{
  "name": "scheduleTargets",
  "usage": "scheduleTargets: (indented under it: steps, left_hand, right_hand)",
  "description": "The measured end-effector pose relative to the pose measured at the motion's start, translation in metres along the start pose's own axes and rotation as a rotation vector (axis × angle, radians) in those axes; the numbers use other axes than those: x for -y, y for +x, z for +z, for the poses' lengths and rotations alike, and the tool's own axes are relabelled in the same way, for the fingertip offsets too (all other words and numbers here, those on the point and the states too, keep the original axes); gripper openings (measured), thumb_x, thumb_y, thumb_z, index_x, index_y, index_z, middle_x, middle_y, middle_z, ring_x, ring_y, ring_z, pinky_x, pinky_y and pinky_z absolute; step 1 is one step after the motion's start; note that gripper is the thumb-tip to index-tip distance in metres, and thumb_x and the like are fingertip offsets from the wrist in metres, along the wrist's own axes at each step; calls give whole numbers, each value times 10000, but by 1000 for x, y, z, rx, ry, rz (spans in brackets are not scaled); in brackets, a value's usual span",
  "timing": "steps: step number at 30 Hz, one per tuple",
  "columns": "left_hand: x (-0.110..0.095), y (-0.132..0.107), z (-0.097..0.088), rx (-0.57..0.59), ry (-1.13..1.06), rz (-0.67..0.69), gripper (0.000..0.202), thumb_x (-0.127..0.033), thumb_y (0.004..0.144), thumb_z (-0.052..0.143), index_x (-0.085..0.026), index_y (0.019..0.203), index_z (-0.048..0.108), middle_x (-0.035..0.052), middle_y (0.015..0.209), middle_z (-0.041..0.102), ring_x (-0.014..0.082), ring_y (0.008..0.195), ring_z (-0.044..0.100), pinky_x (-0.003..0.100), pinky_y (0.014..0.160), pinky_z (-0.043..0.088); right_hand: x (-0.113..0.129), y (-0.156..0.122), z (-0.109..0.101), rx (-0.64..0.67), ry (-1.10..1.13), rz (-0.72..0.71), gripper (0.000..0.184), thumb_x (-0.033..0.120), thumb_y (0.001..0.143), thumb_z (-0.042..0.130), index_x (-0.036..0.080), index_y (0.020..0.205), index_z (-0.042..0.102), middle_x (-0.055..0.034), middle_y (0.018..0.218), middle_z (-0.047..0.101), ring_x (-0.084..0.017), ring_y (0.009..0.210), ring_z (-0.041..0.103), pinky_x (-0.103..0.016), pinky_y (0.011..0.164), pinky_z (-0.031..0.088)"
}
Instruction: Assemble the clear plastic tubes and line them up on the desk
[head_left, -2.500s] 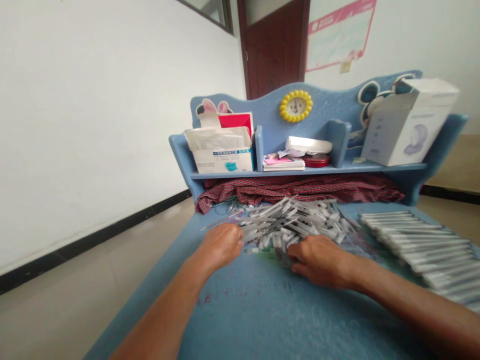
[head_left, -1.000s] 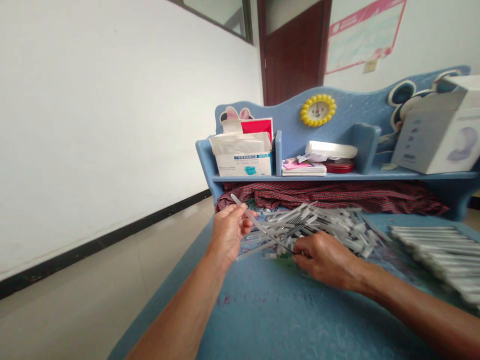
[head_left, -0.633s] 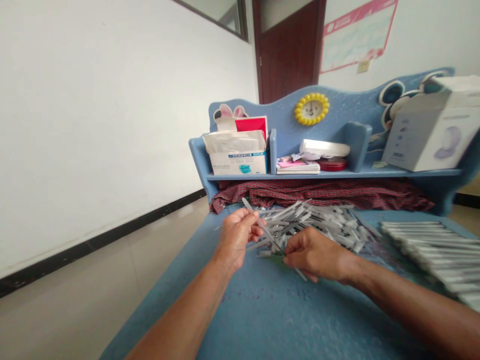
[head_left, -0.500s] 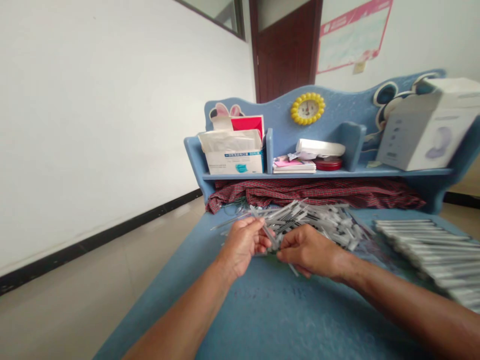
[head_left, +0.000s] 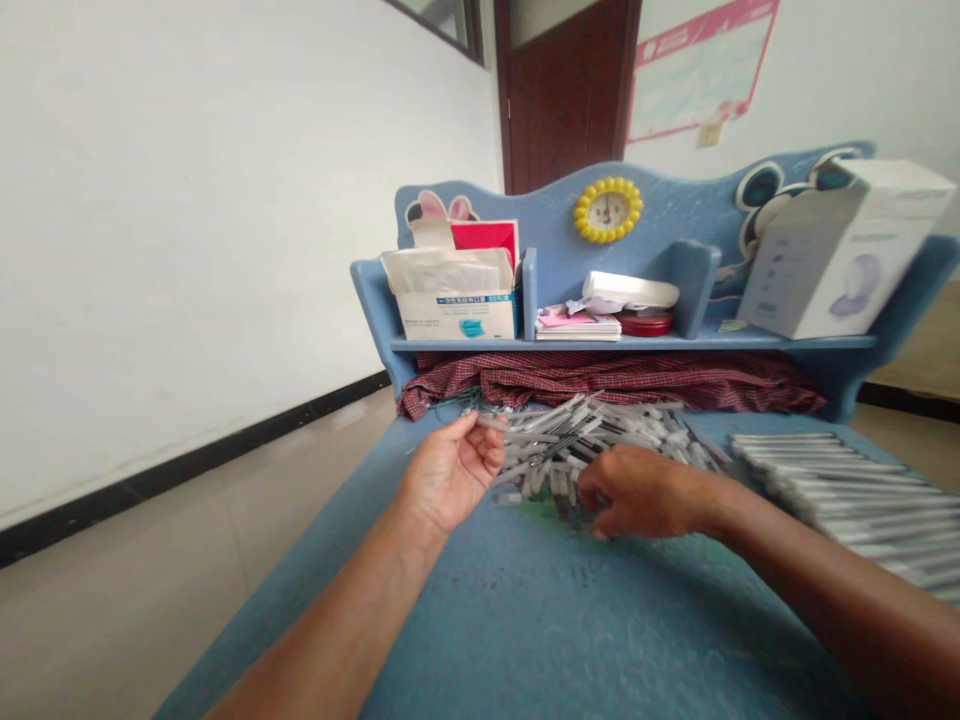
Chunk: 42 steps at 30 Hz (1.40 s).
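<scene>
A loose heap of thin clear plastic tubes with grey parts (head_left: 600, 435) lies in the middle of a blue desk (head_left: 540, 640). My left hand (head_left: 446, 475) hovers at the heap's left edge, palm up, fingers curled apart, with tube ends lying beside the fingertips. My right hand (head_left: 641, 492) rests palm down on the near side of the heap, fingers bent into the tubes; what they grip is hidden. A neat row of the same tubes (head_left: 847, 495) lies side by side at the right.
A blue shelf (head_left: 622, 343) at the desk's back carries a face-mask box (head_left: 454, 300), papers, a red tin (head_left: 645, 322) and a white carton (head_left: 832, 250). Red checked cloth (head_left: 607, 378) lies under it. A yellow clock (head_left: 607, 210) hangs above. Floor drops off left.
Earlier both hands held one tube between them, the left lifting it. Now that tube is down, the left hand has opened, and the right has gone back onto the heap.
</scene>
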<state>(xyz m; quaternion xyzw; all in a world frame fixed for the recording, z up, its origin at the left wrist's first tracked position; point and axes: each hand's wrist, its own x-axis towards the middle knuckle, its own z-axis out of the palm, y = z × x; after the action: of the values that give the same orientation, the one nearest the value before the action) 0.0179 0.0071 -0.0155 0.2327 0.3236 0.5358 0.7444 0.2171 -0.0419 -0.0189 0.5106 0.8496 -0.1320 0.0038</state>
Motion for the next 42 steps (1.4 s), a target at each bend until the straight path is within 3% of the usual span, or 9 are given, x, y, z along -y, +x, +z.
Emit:
scheduleTargets:
  steps: [3,6,13,17,26,32,38,42]
  left_hand:
    - [3,-4,4,6,48,-9,277,-121,888,381,-64,691,568,56,569,607,61,411,532,146,375,440]
    - [4,-6,4,4,92,-3,274,-130,883,392,-76,683,571,48,552,611,67,405,533,157,374,440]
    - [9,-6,2,44,160,18,177,-112,845,459,-100,702,562,41,593,639,78,439,562,168,403,448]
    - [13,-7,1,89,226,57,132,-116,834,477,-99,738,566,51,619,649,90,464,578,178,420,460]
    - [17,-9,1,130,319,113,41,-127,800,529,-112,765,546,77,682,666,110,491,594,198,435,467]
    - [16,-9,2,116,282,101,42,-101,792,532,-107,757,555,73,668,664,101,485,589,186,425,461]
    - [15,-8,2,110,281,92,57,-74,781,534,-106,739,555,61,664,659,97,486,586,184,424,466]
    - [13,-8,2,114,290,94,78,-70,789,523,-97,731,568,59,640,652,97,485,587,181,429,468]
  right_hand:
    - [6,4,8,27,-85,7,123,227,624,586,192,709,668,-38,666,634,-160,608,546,-224,480,261]
    - [6,4,10,-7,-15,-27,84,189,620,560,178,661,632,-21,605,597,-142,564,527,-216,455,249]
    - [10,4,9,-98,805,-38,54,212,709,515,176,710,475,57,553,493,-70,419,493,-166,388,317]
    - [20,7,12,-232,945,-34,94,209,708,538,182,711,448,75,508,473,-70,400,491,-160,368,309]
    - [18,10,17,-478,649,-6,97,242,746,535,170,693,495,58,513,493,-62,431,455,-175,420,282]
    - [18,10,21,-329,348,39,105,234,726,537,158,682,593,25,551,535,-80,507,442,-194,467,259]
    - [15,19,35,-173,187,58,135,264,732,534,184,729,642,-8,662,626,-117,591,535,-216,519,302]
    - [25,10,18,-159,50,81,158,286,753,525,185,750,646,-45,695,648,-164,642,574,-242,532,317]
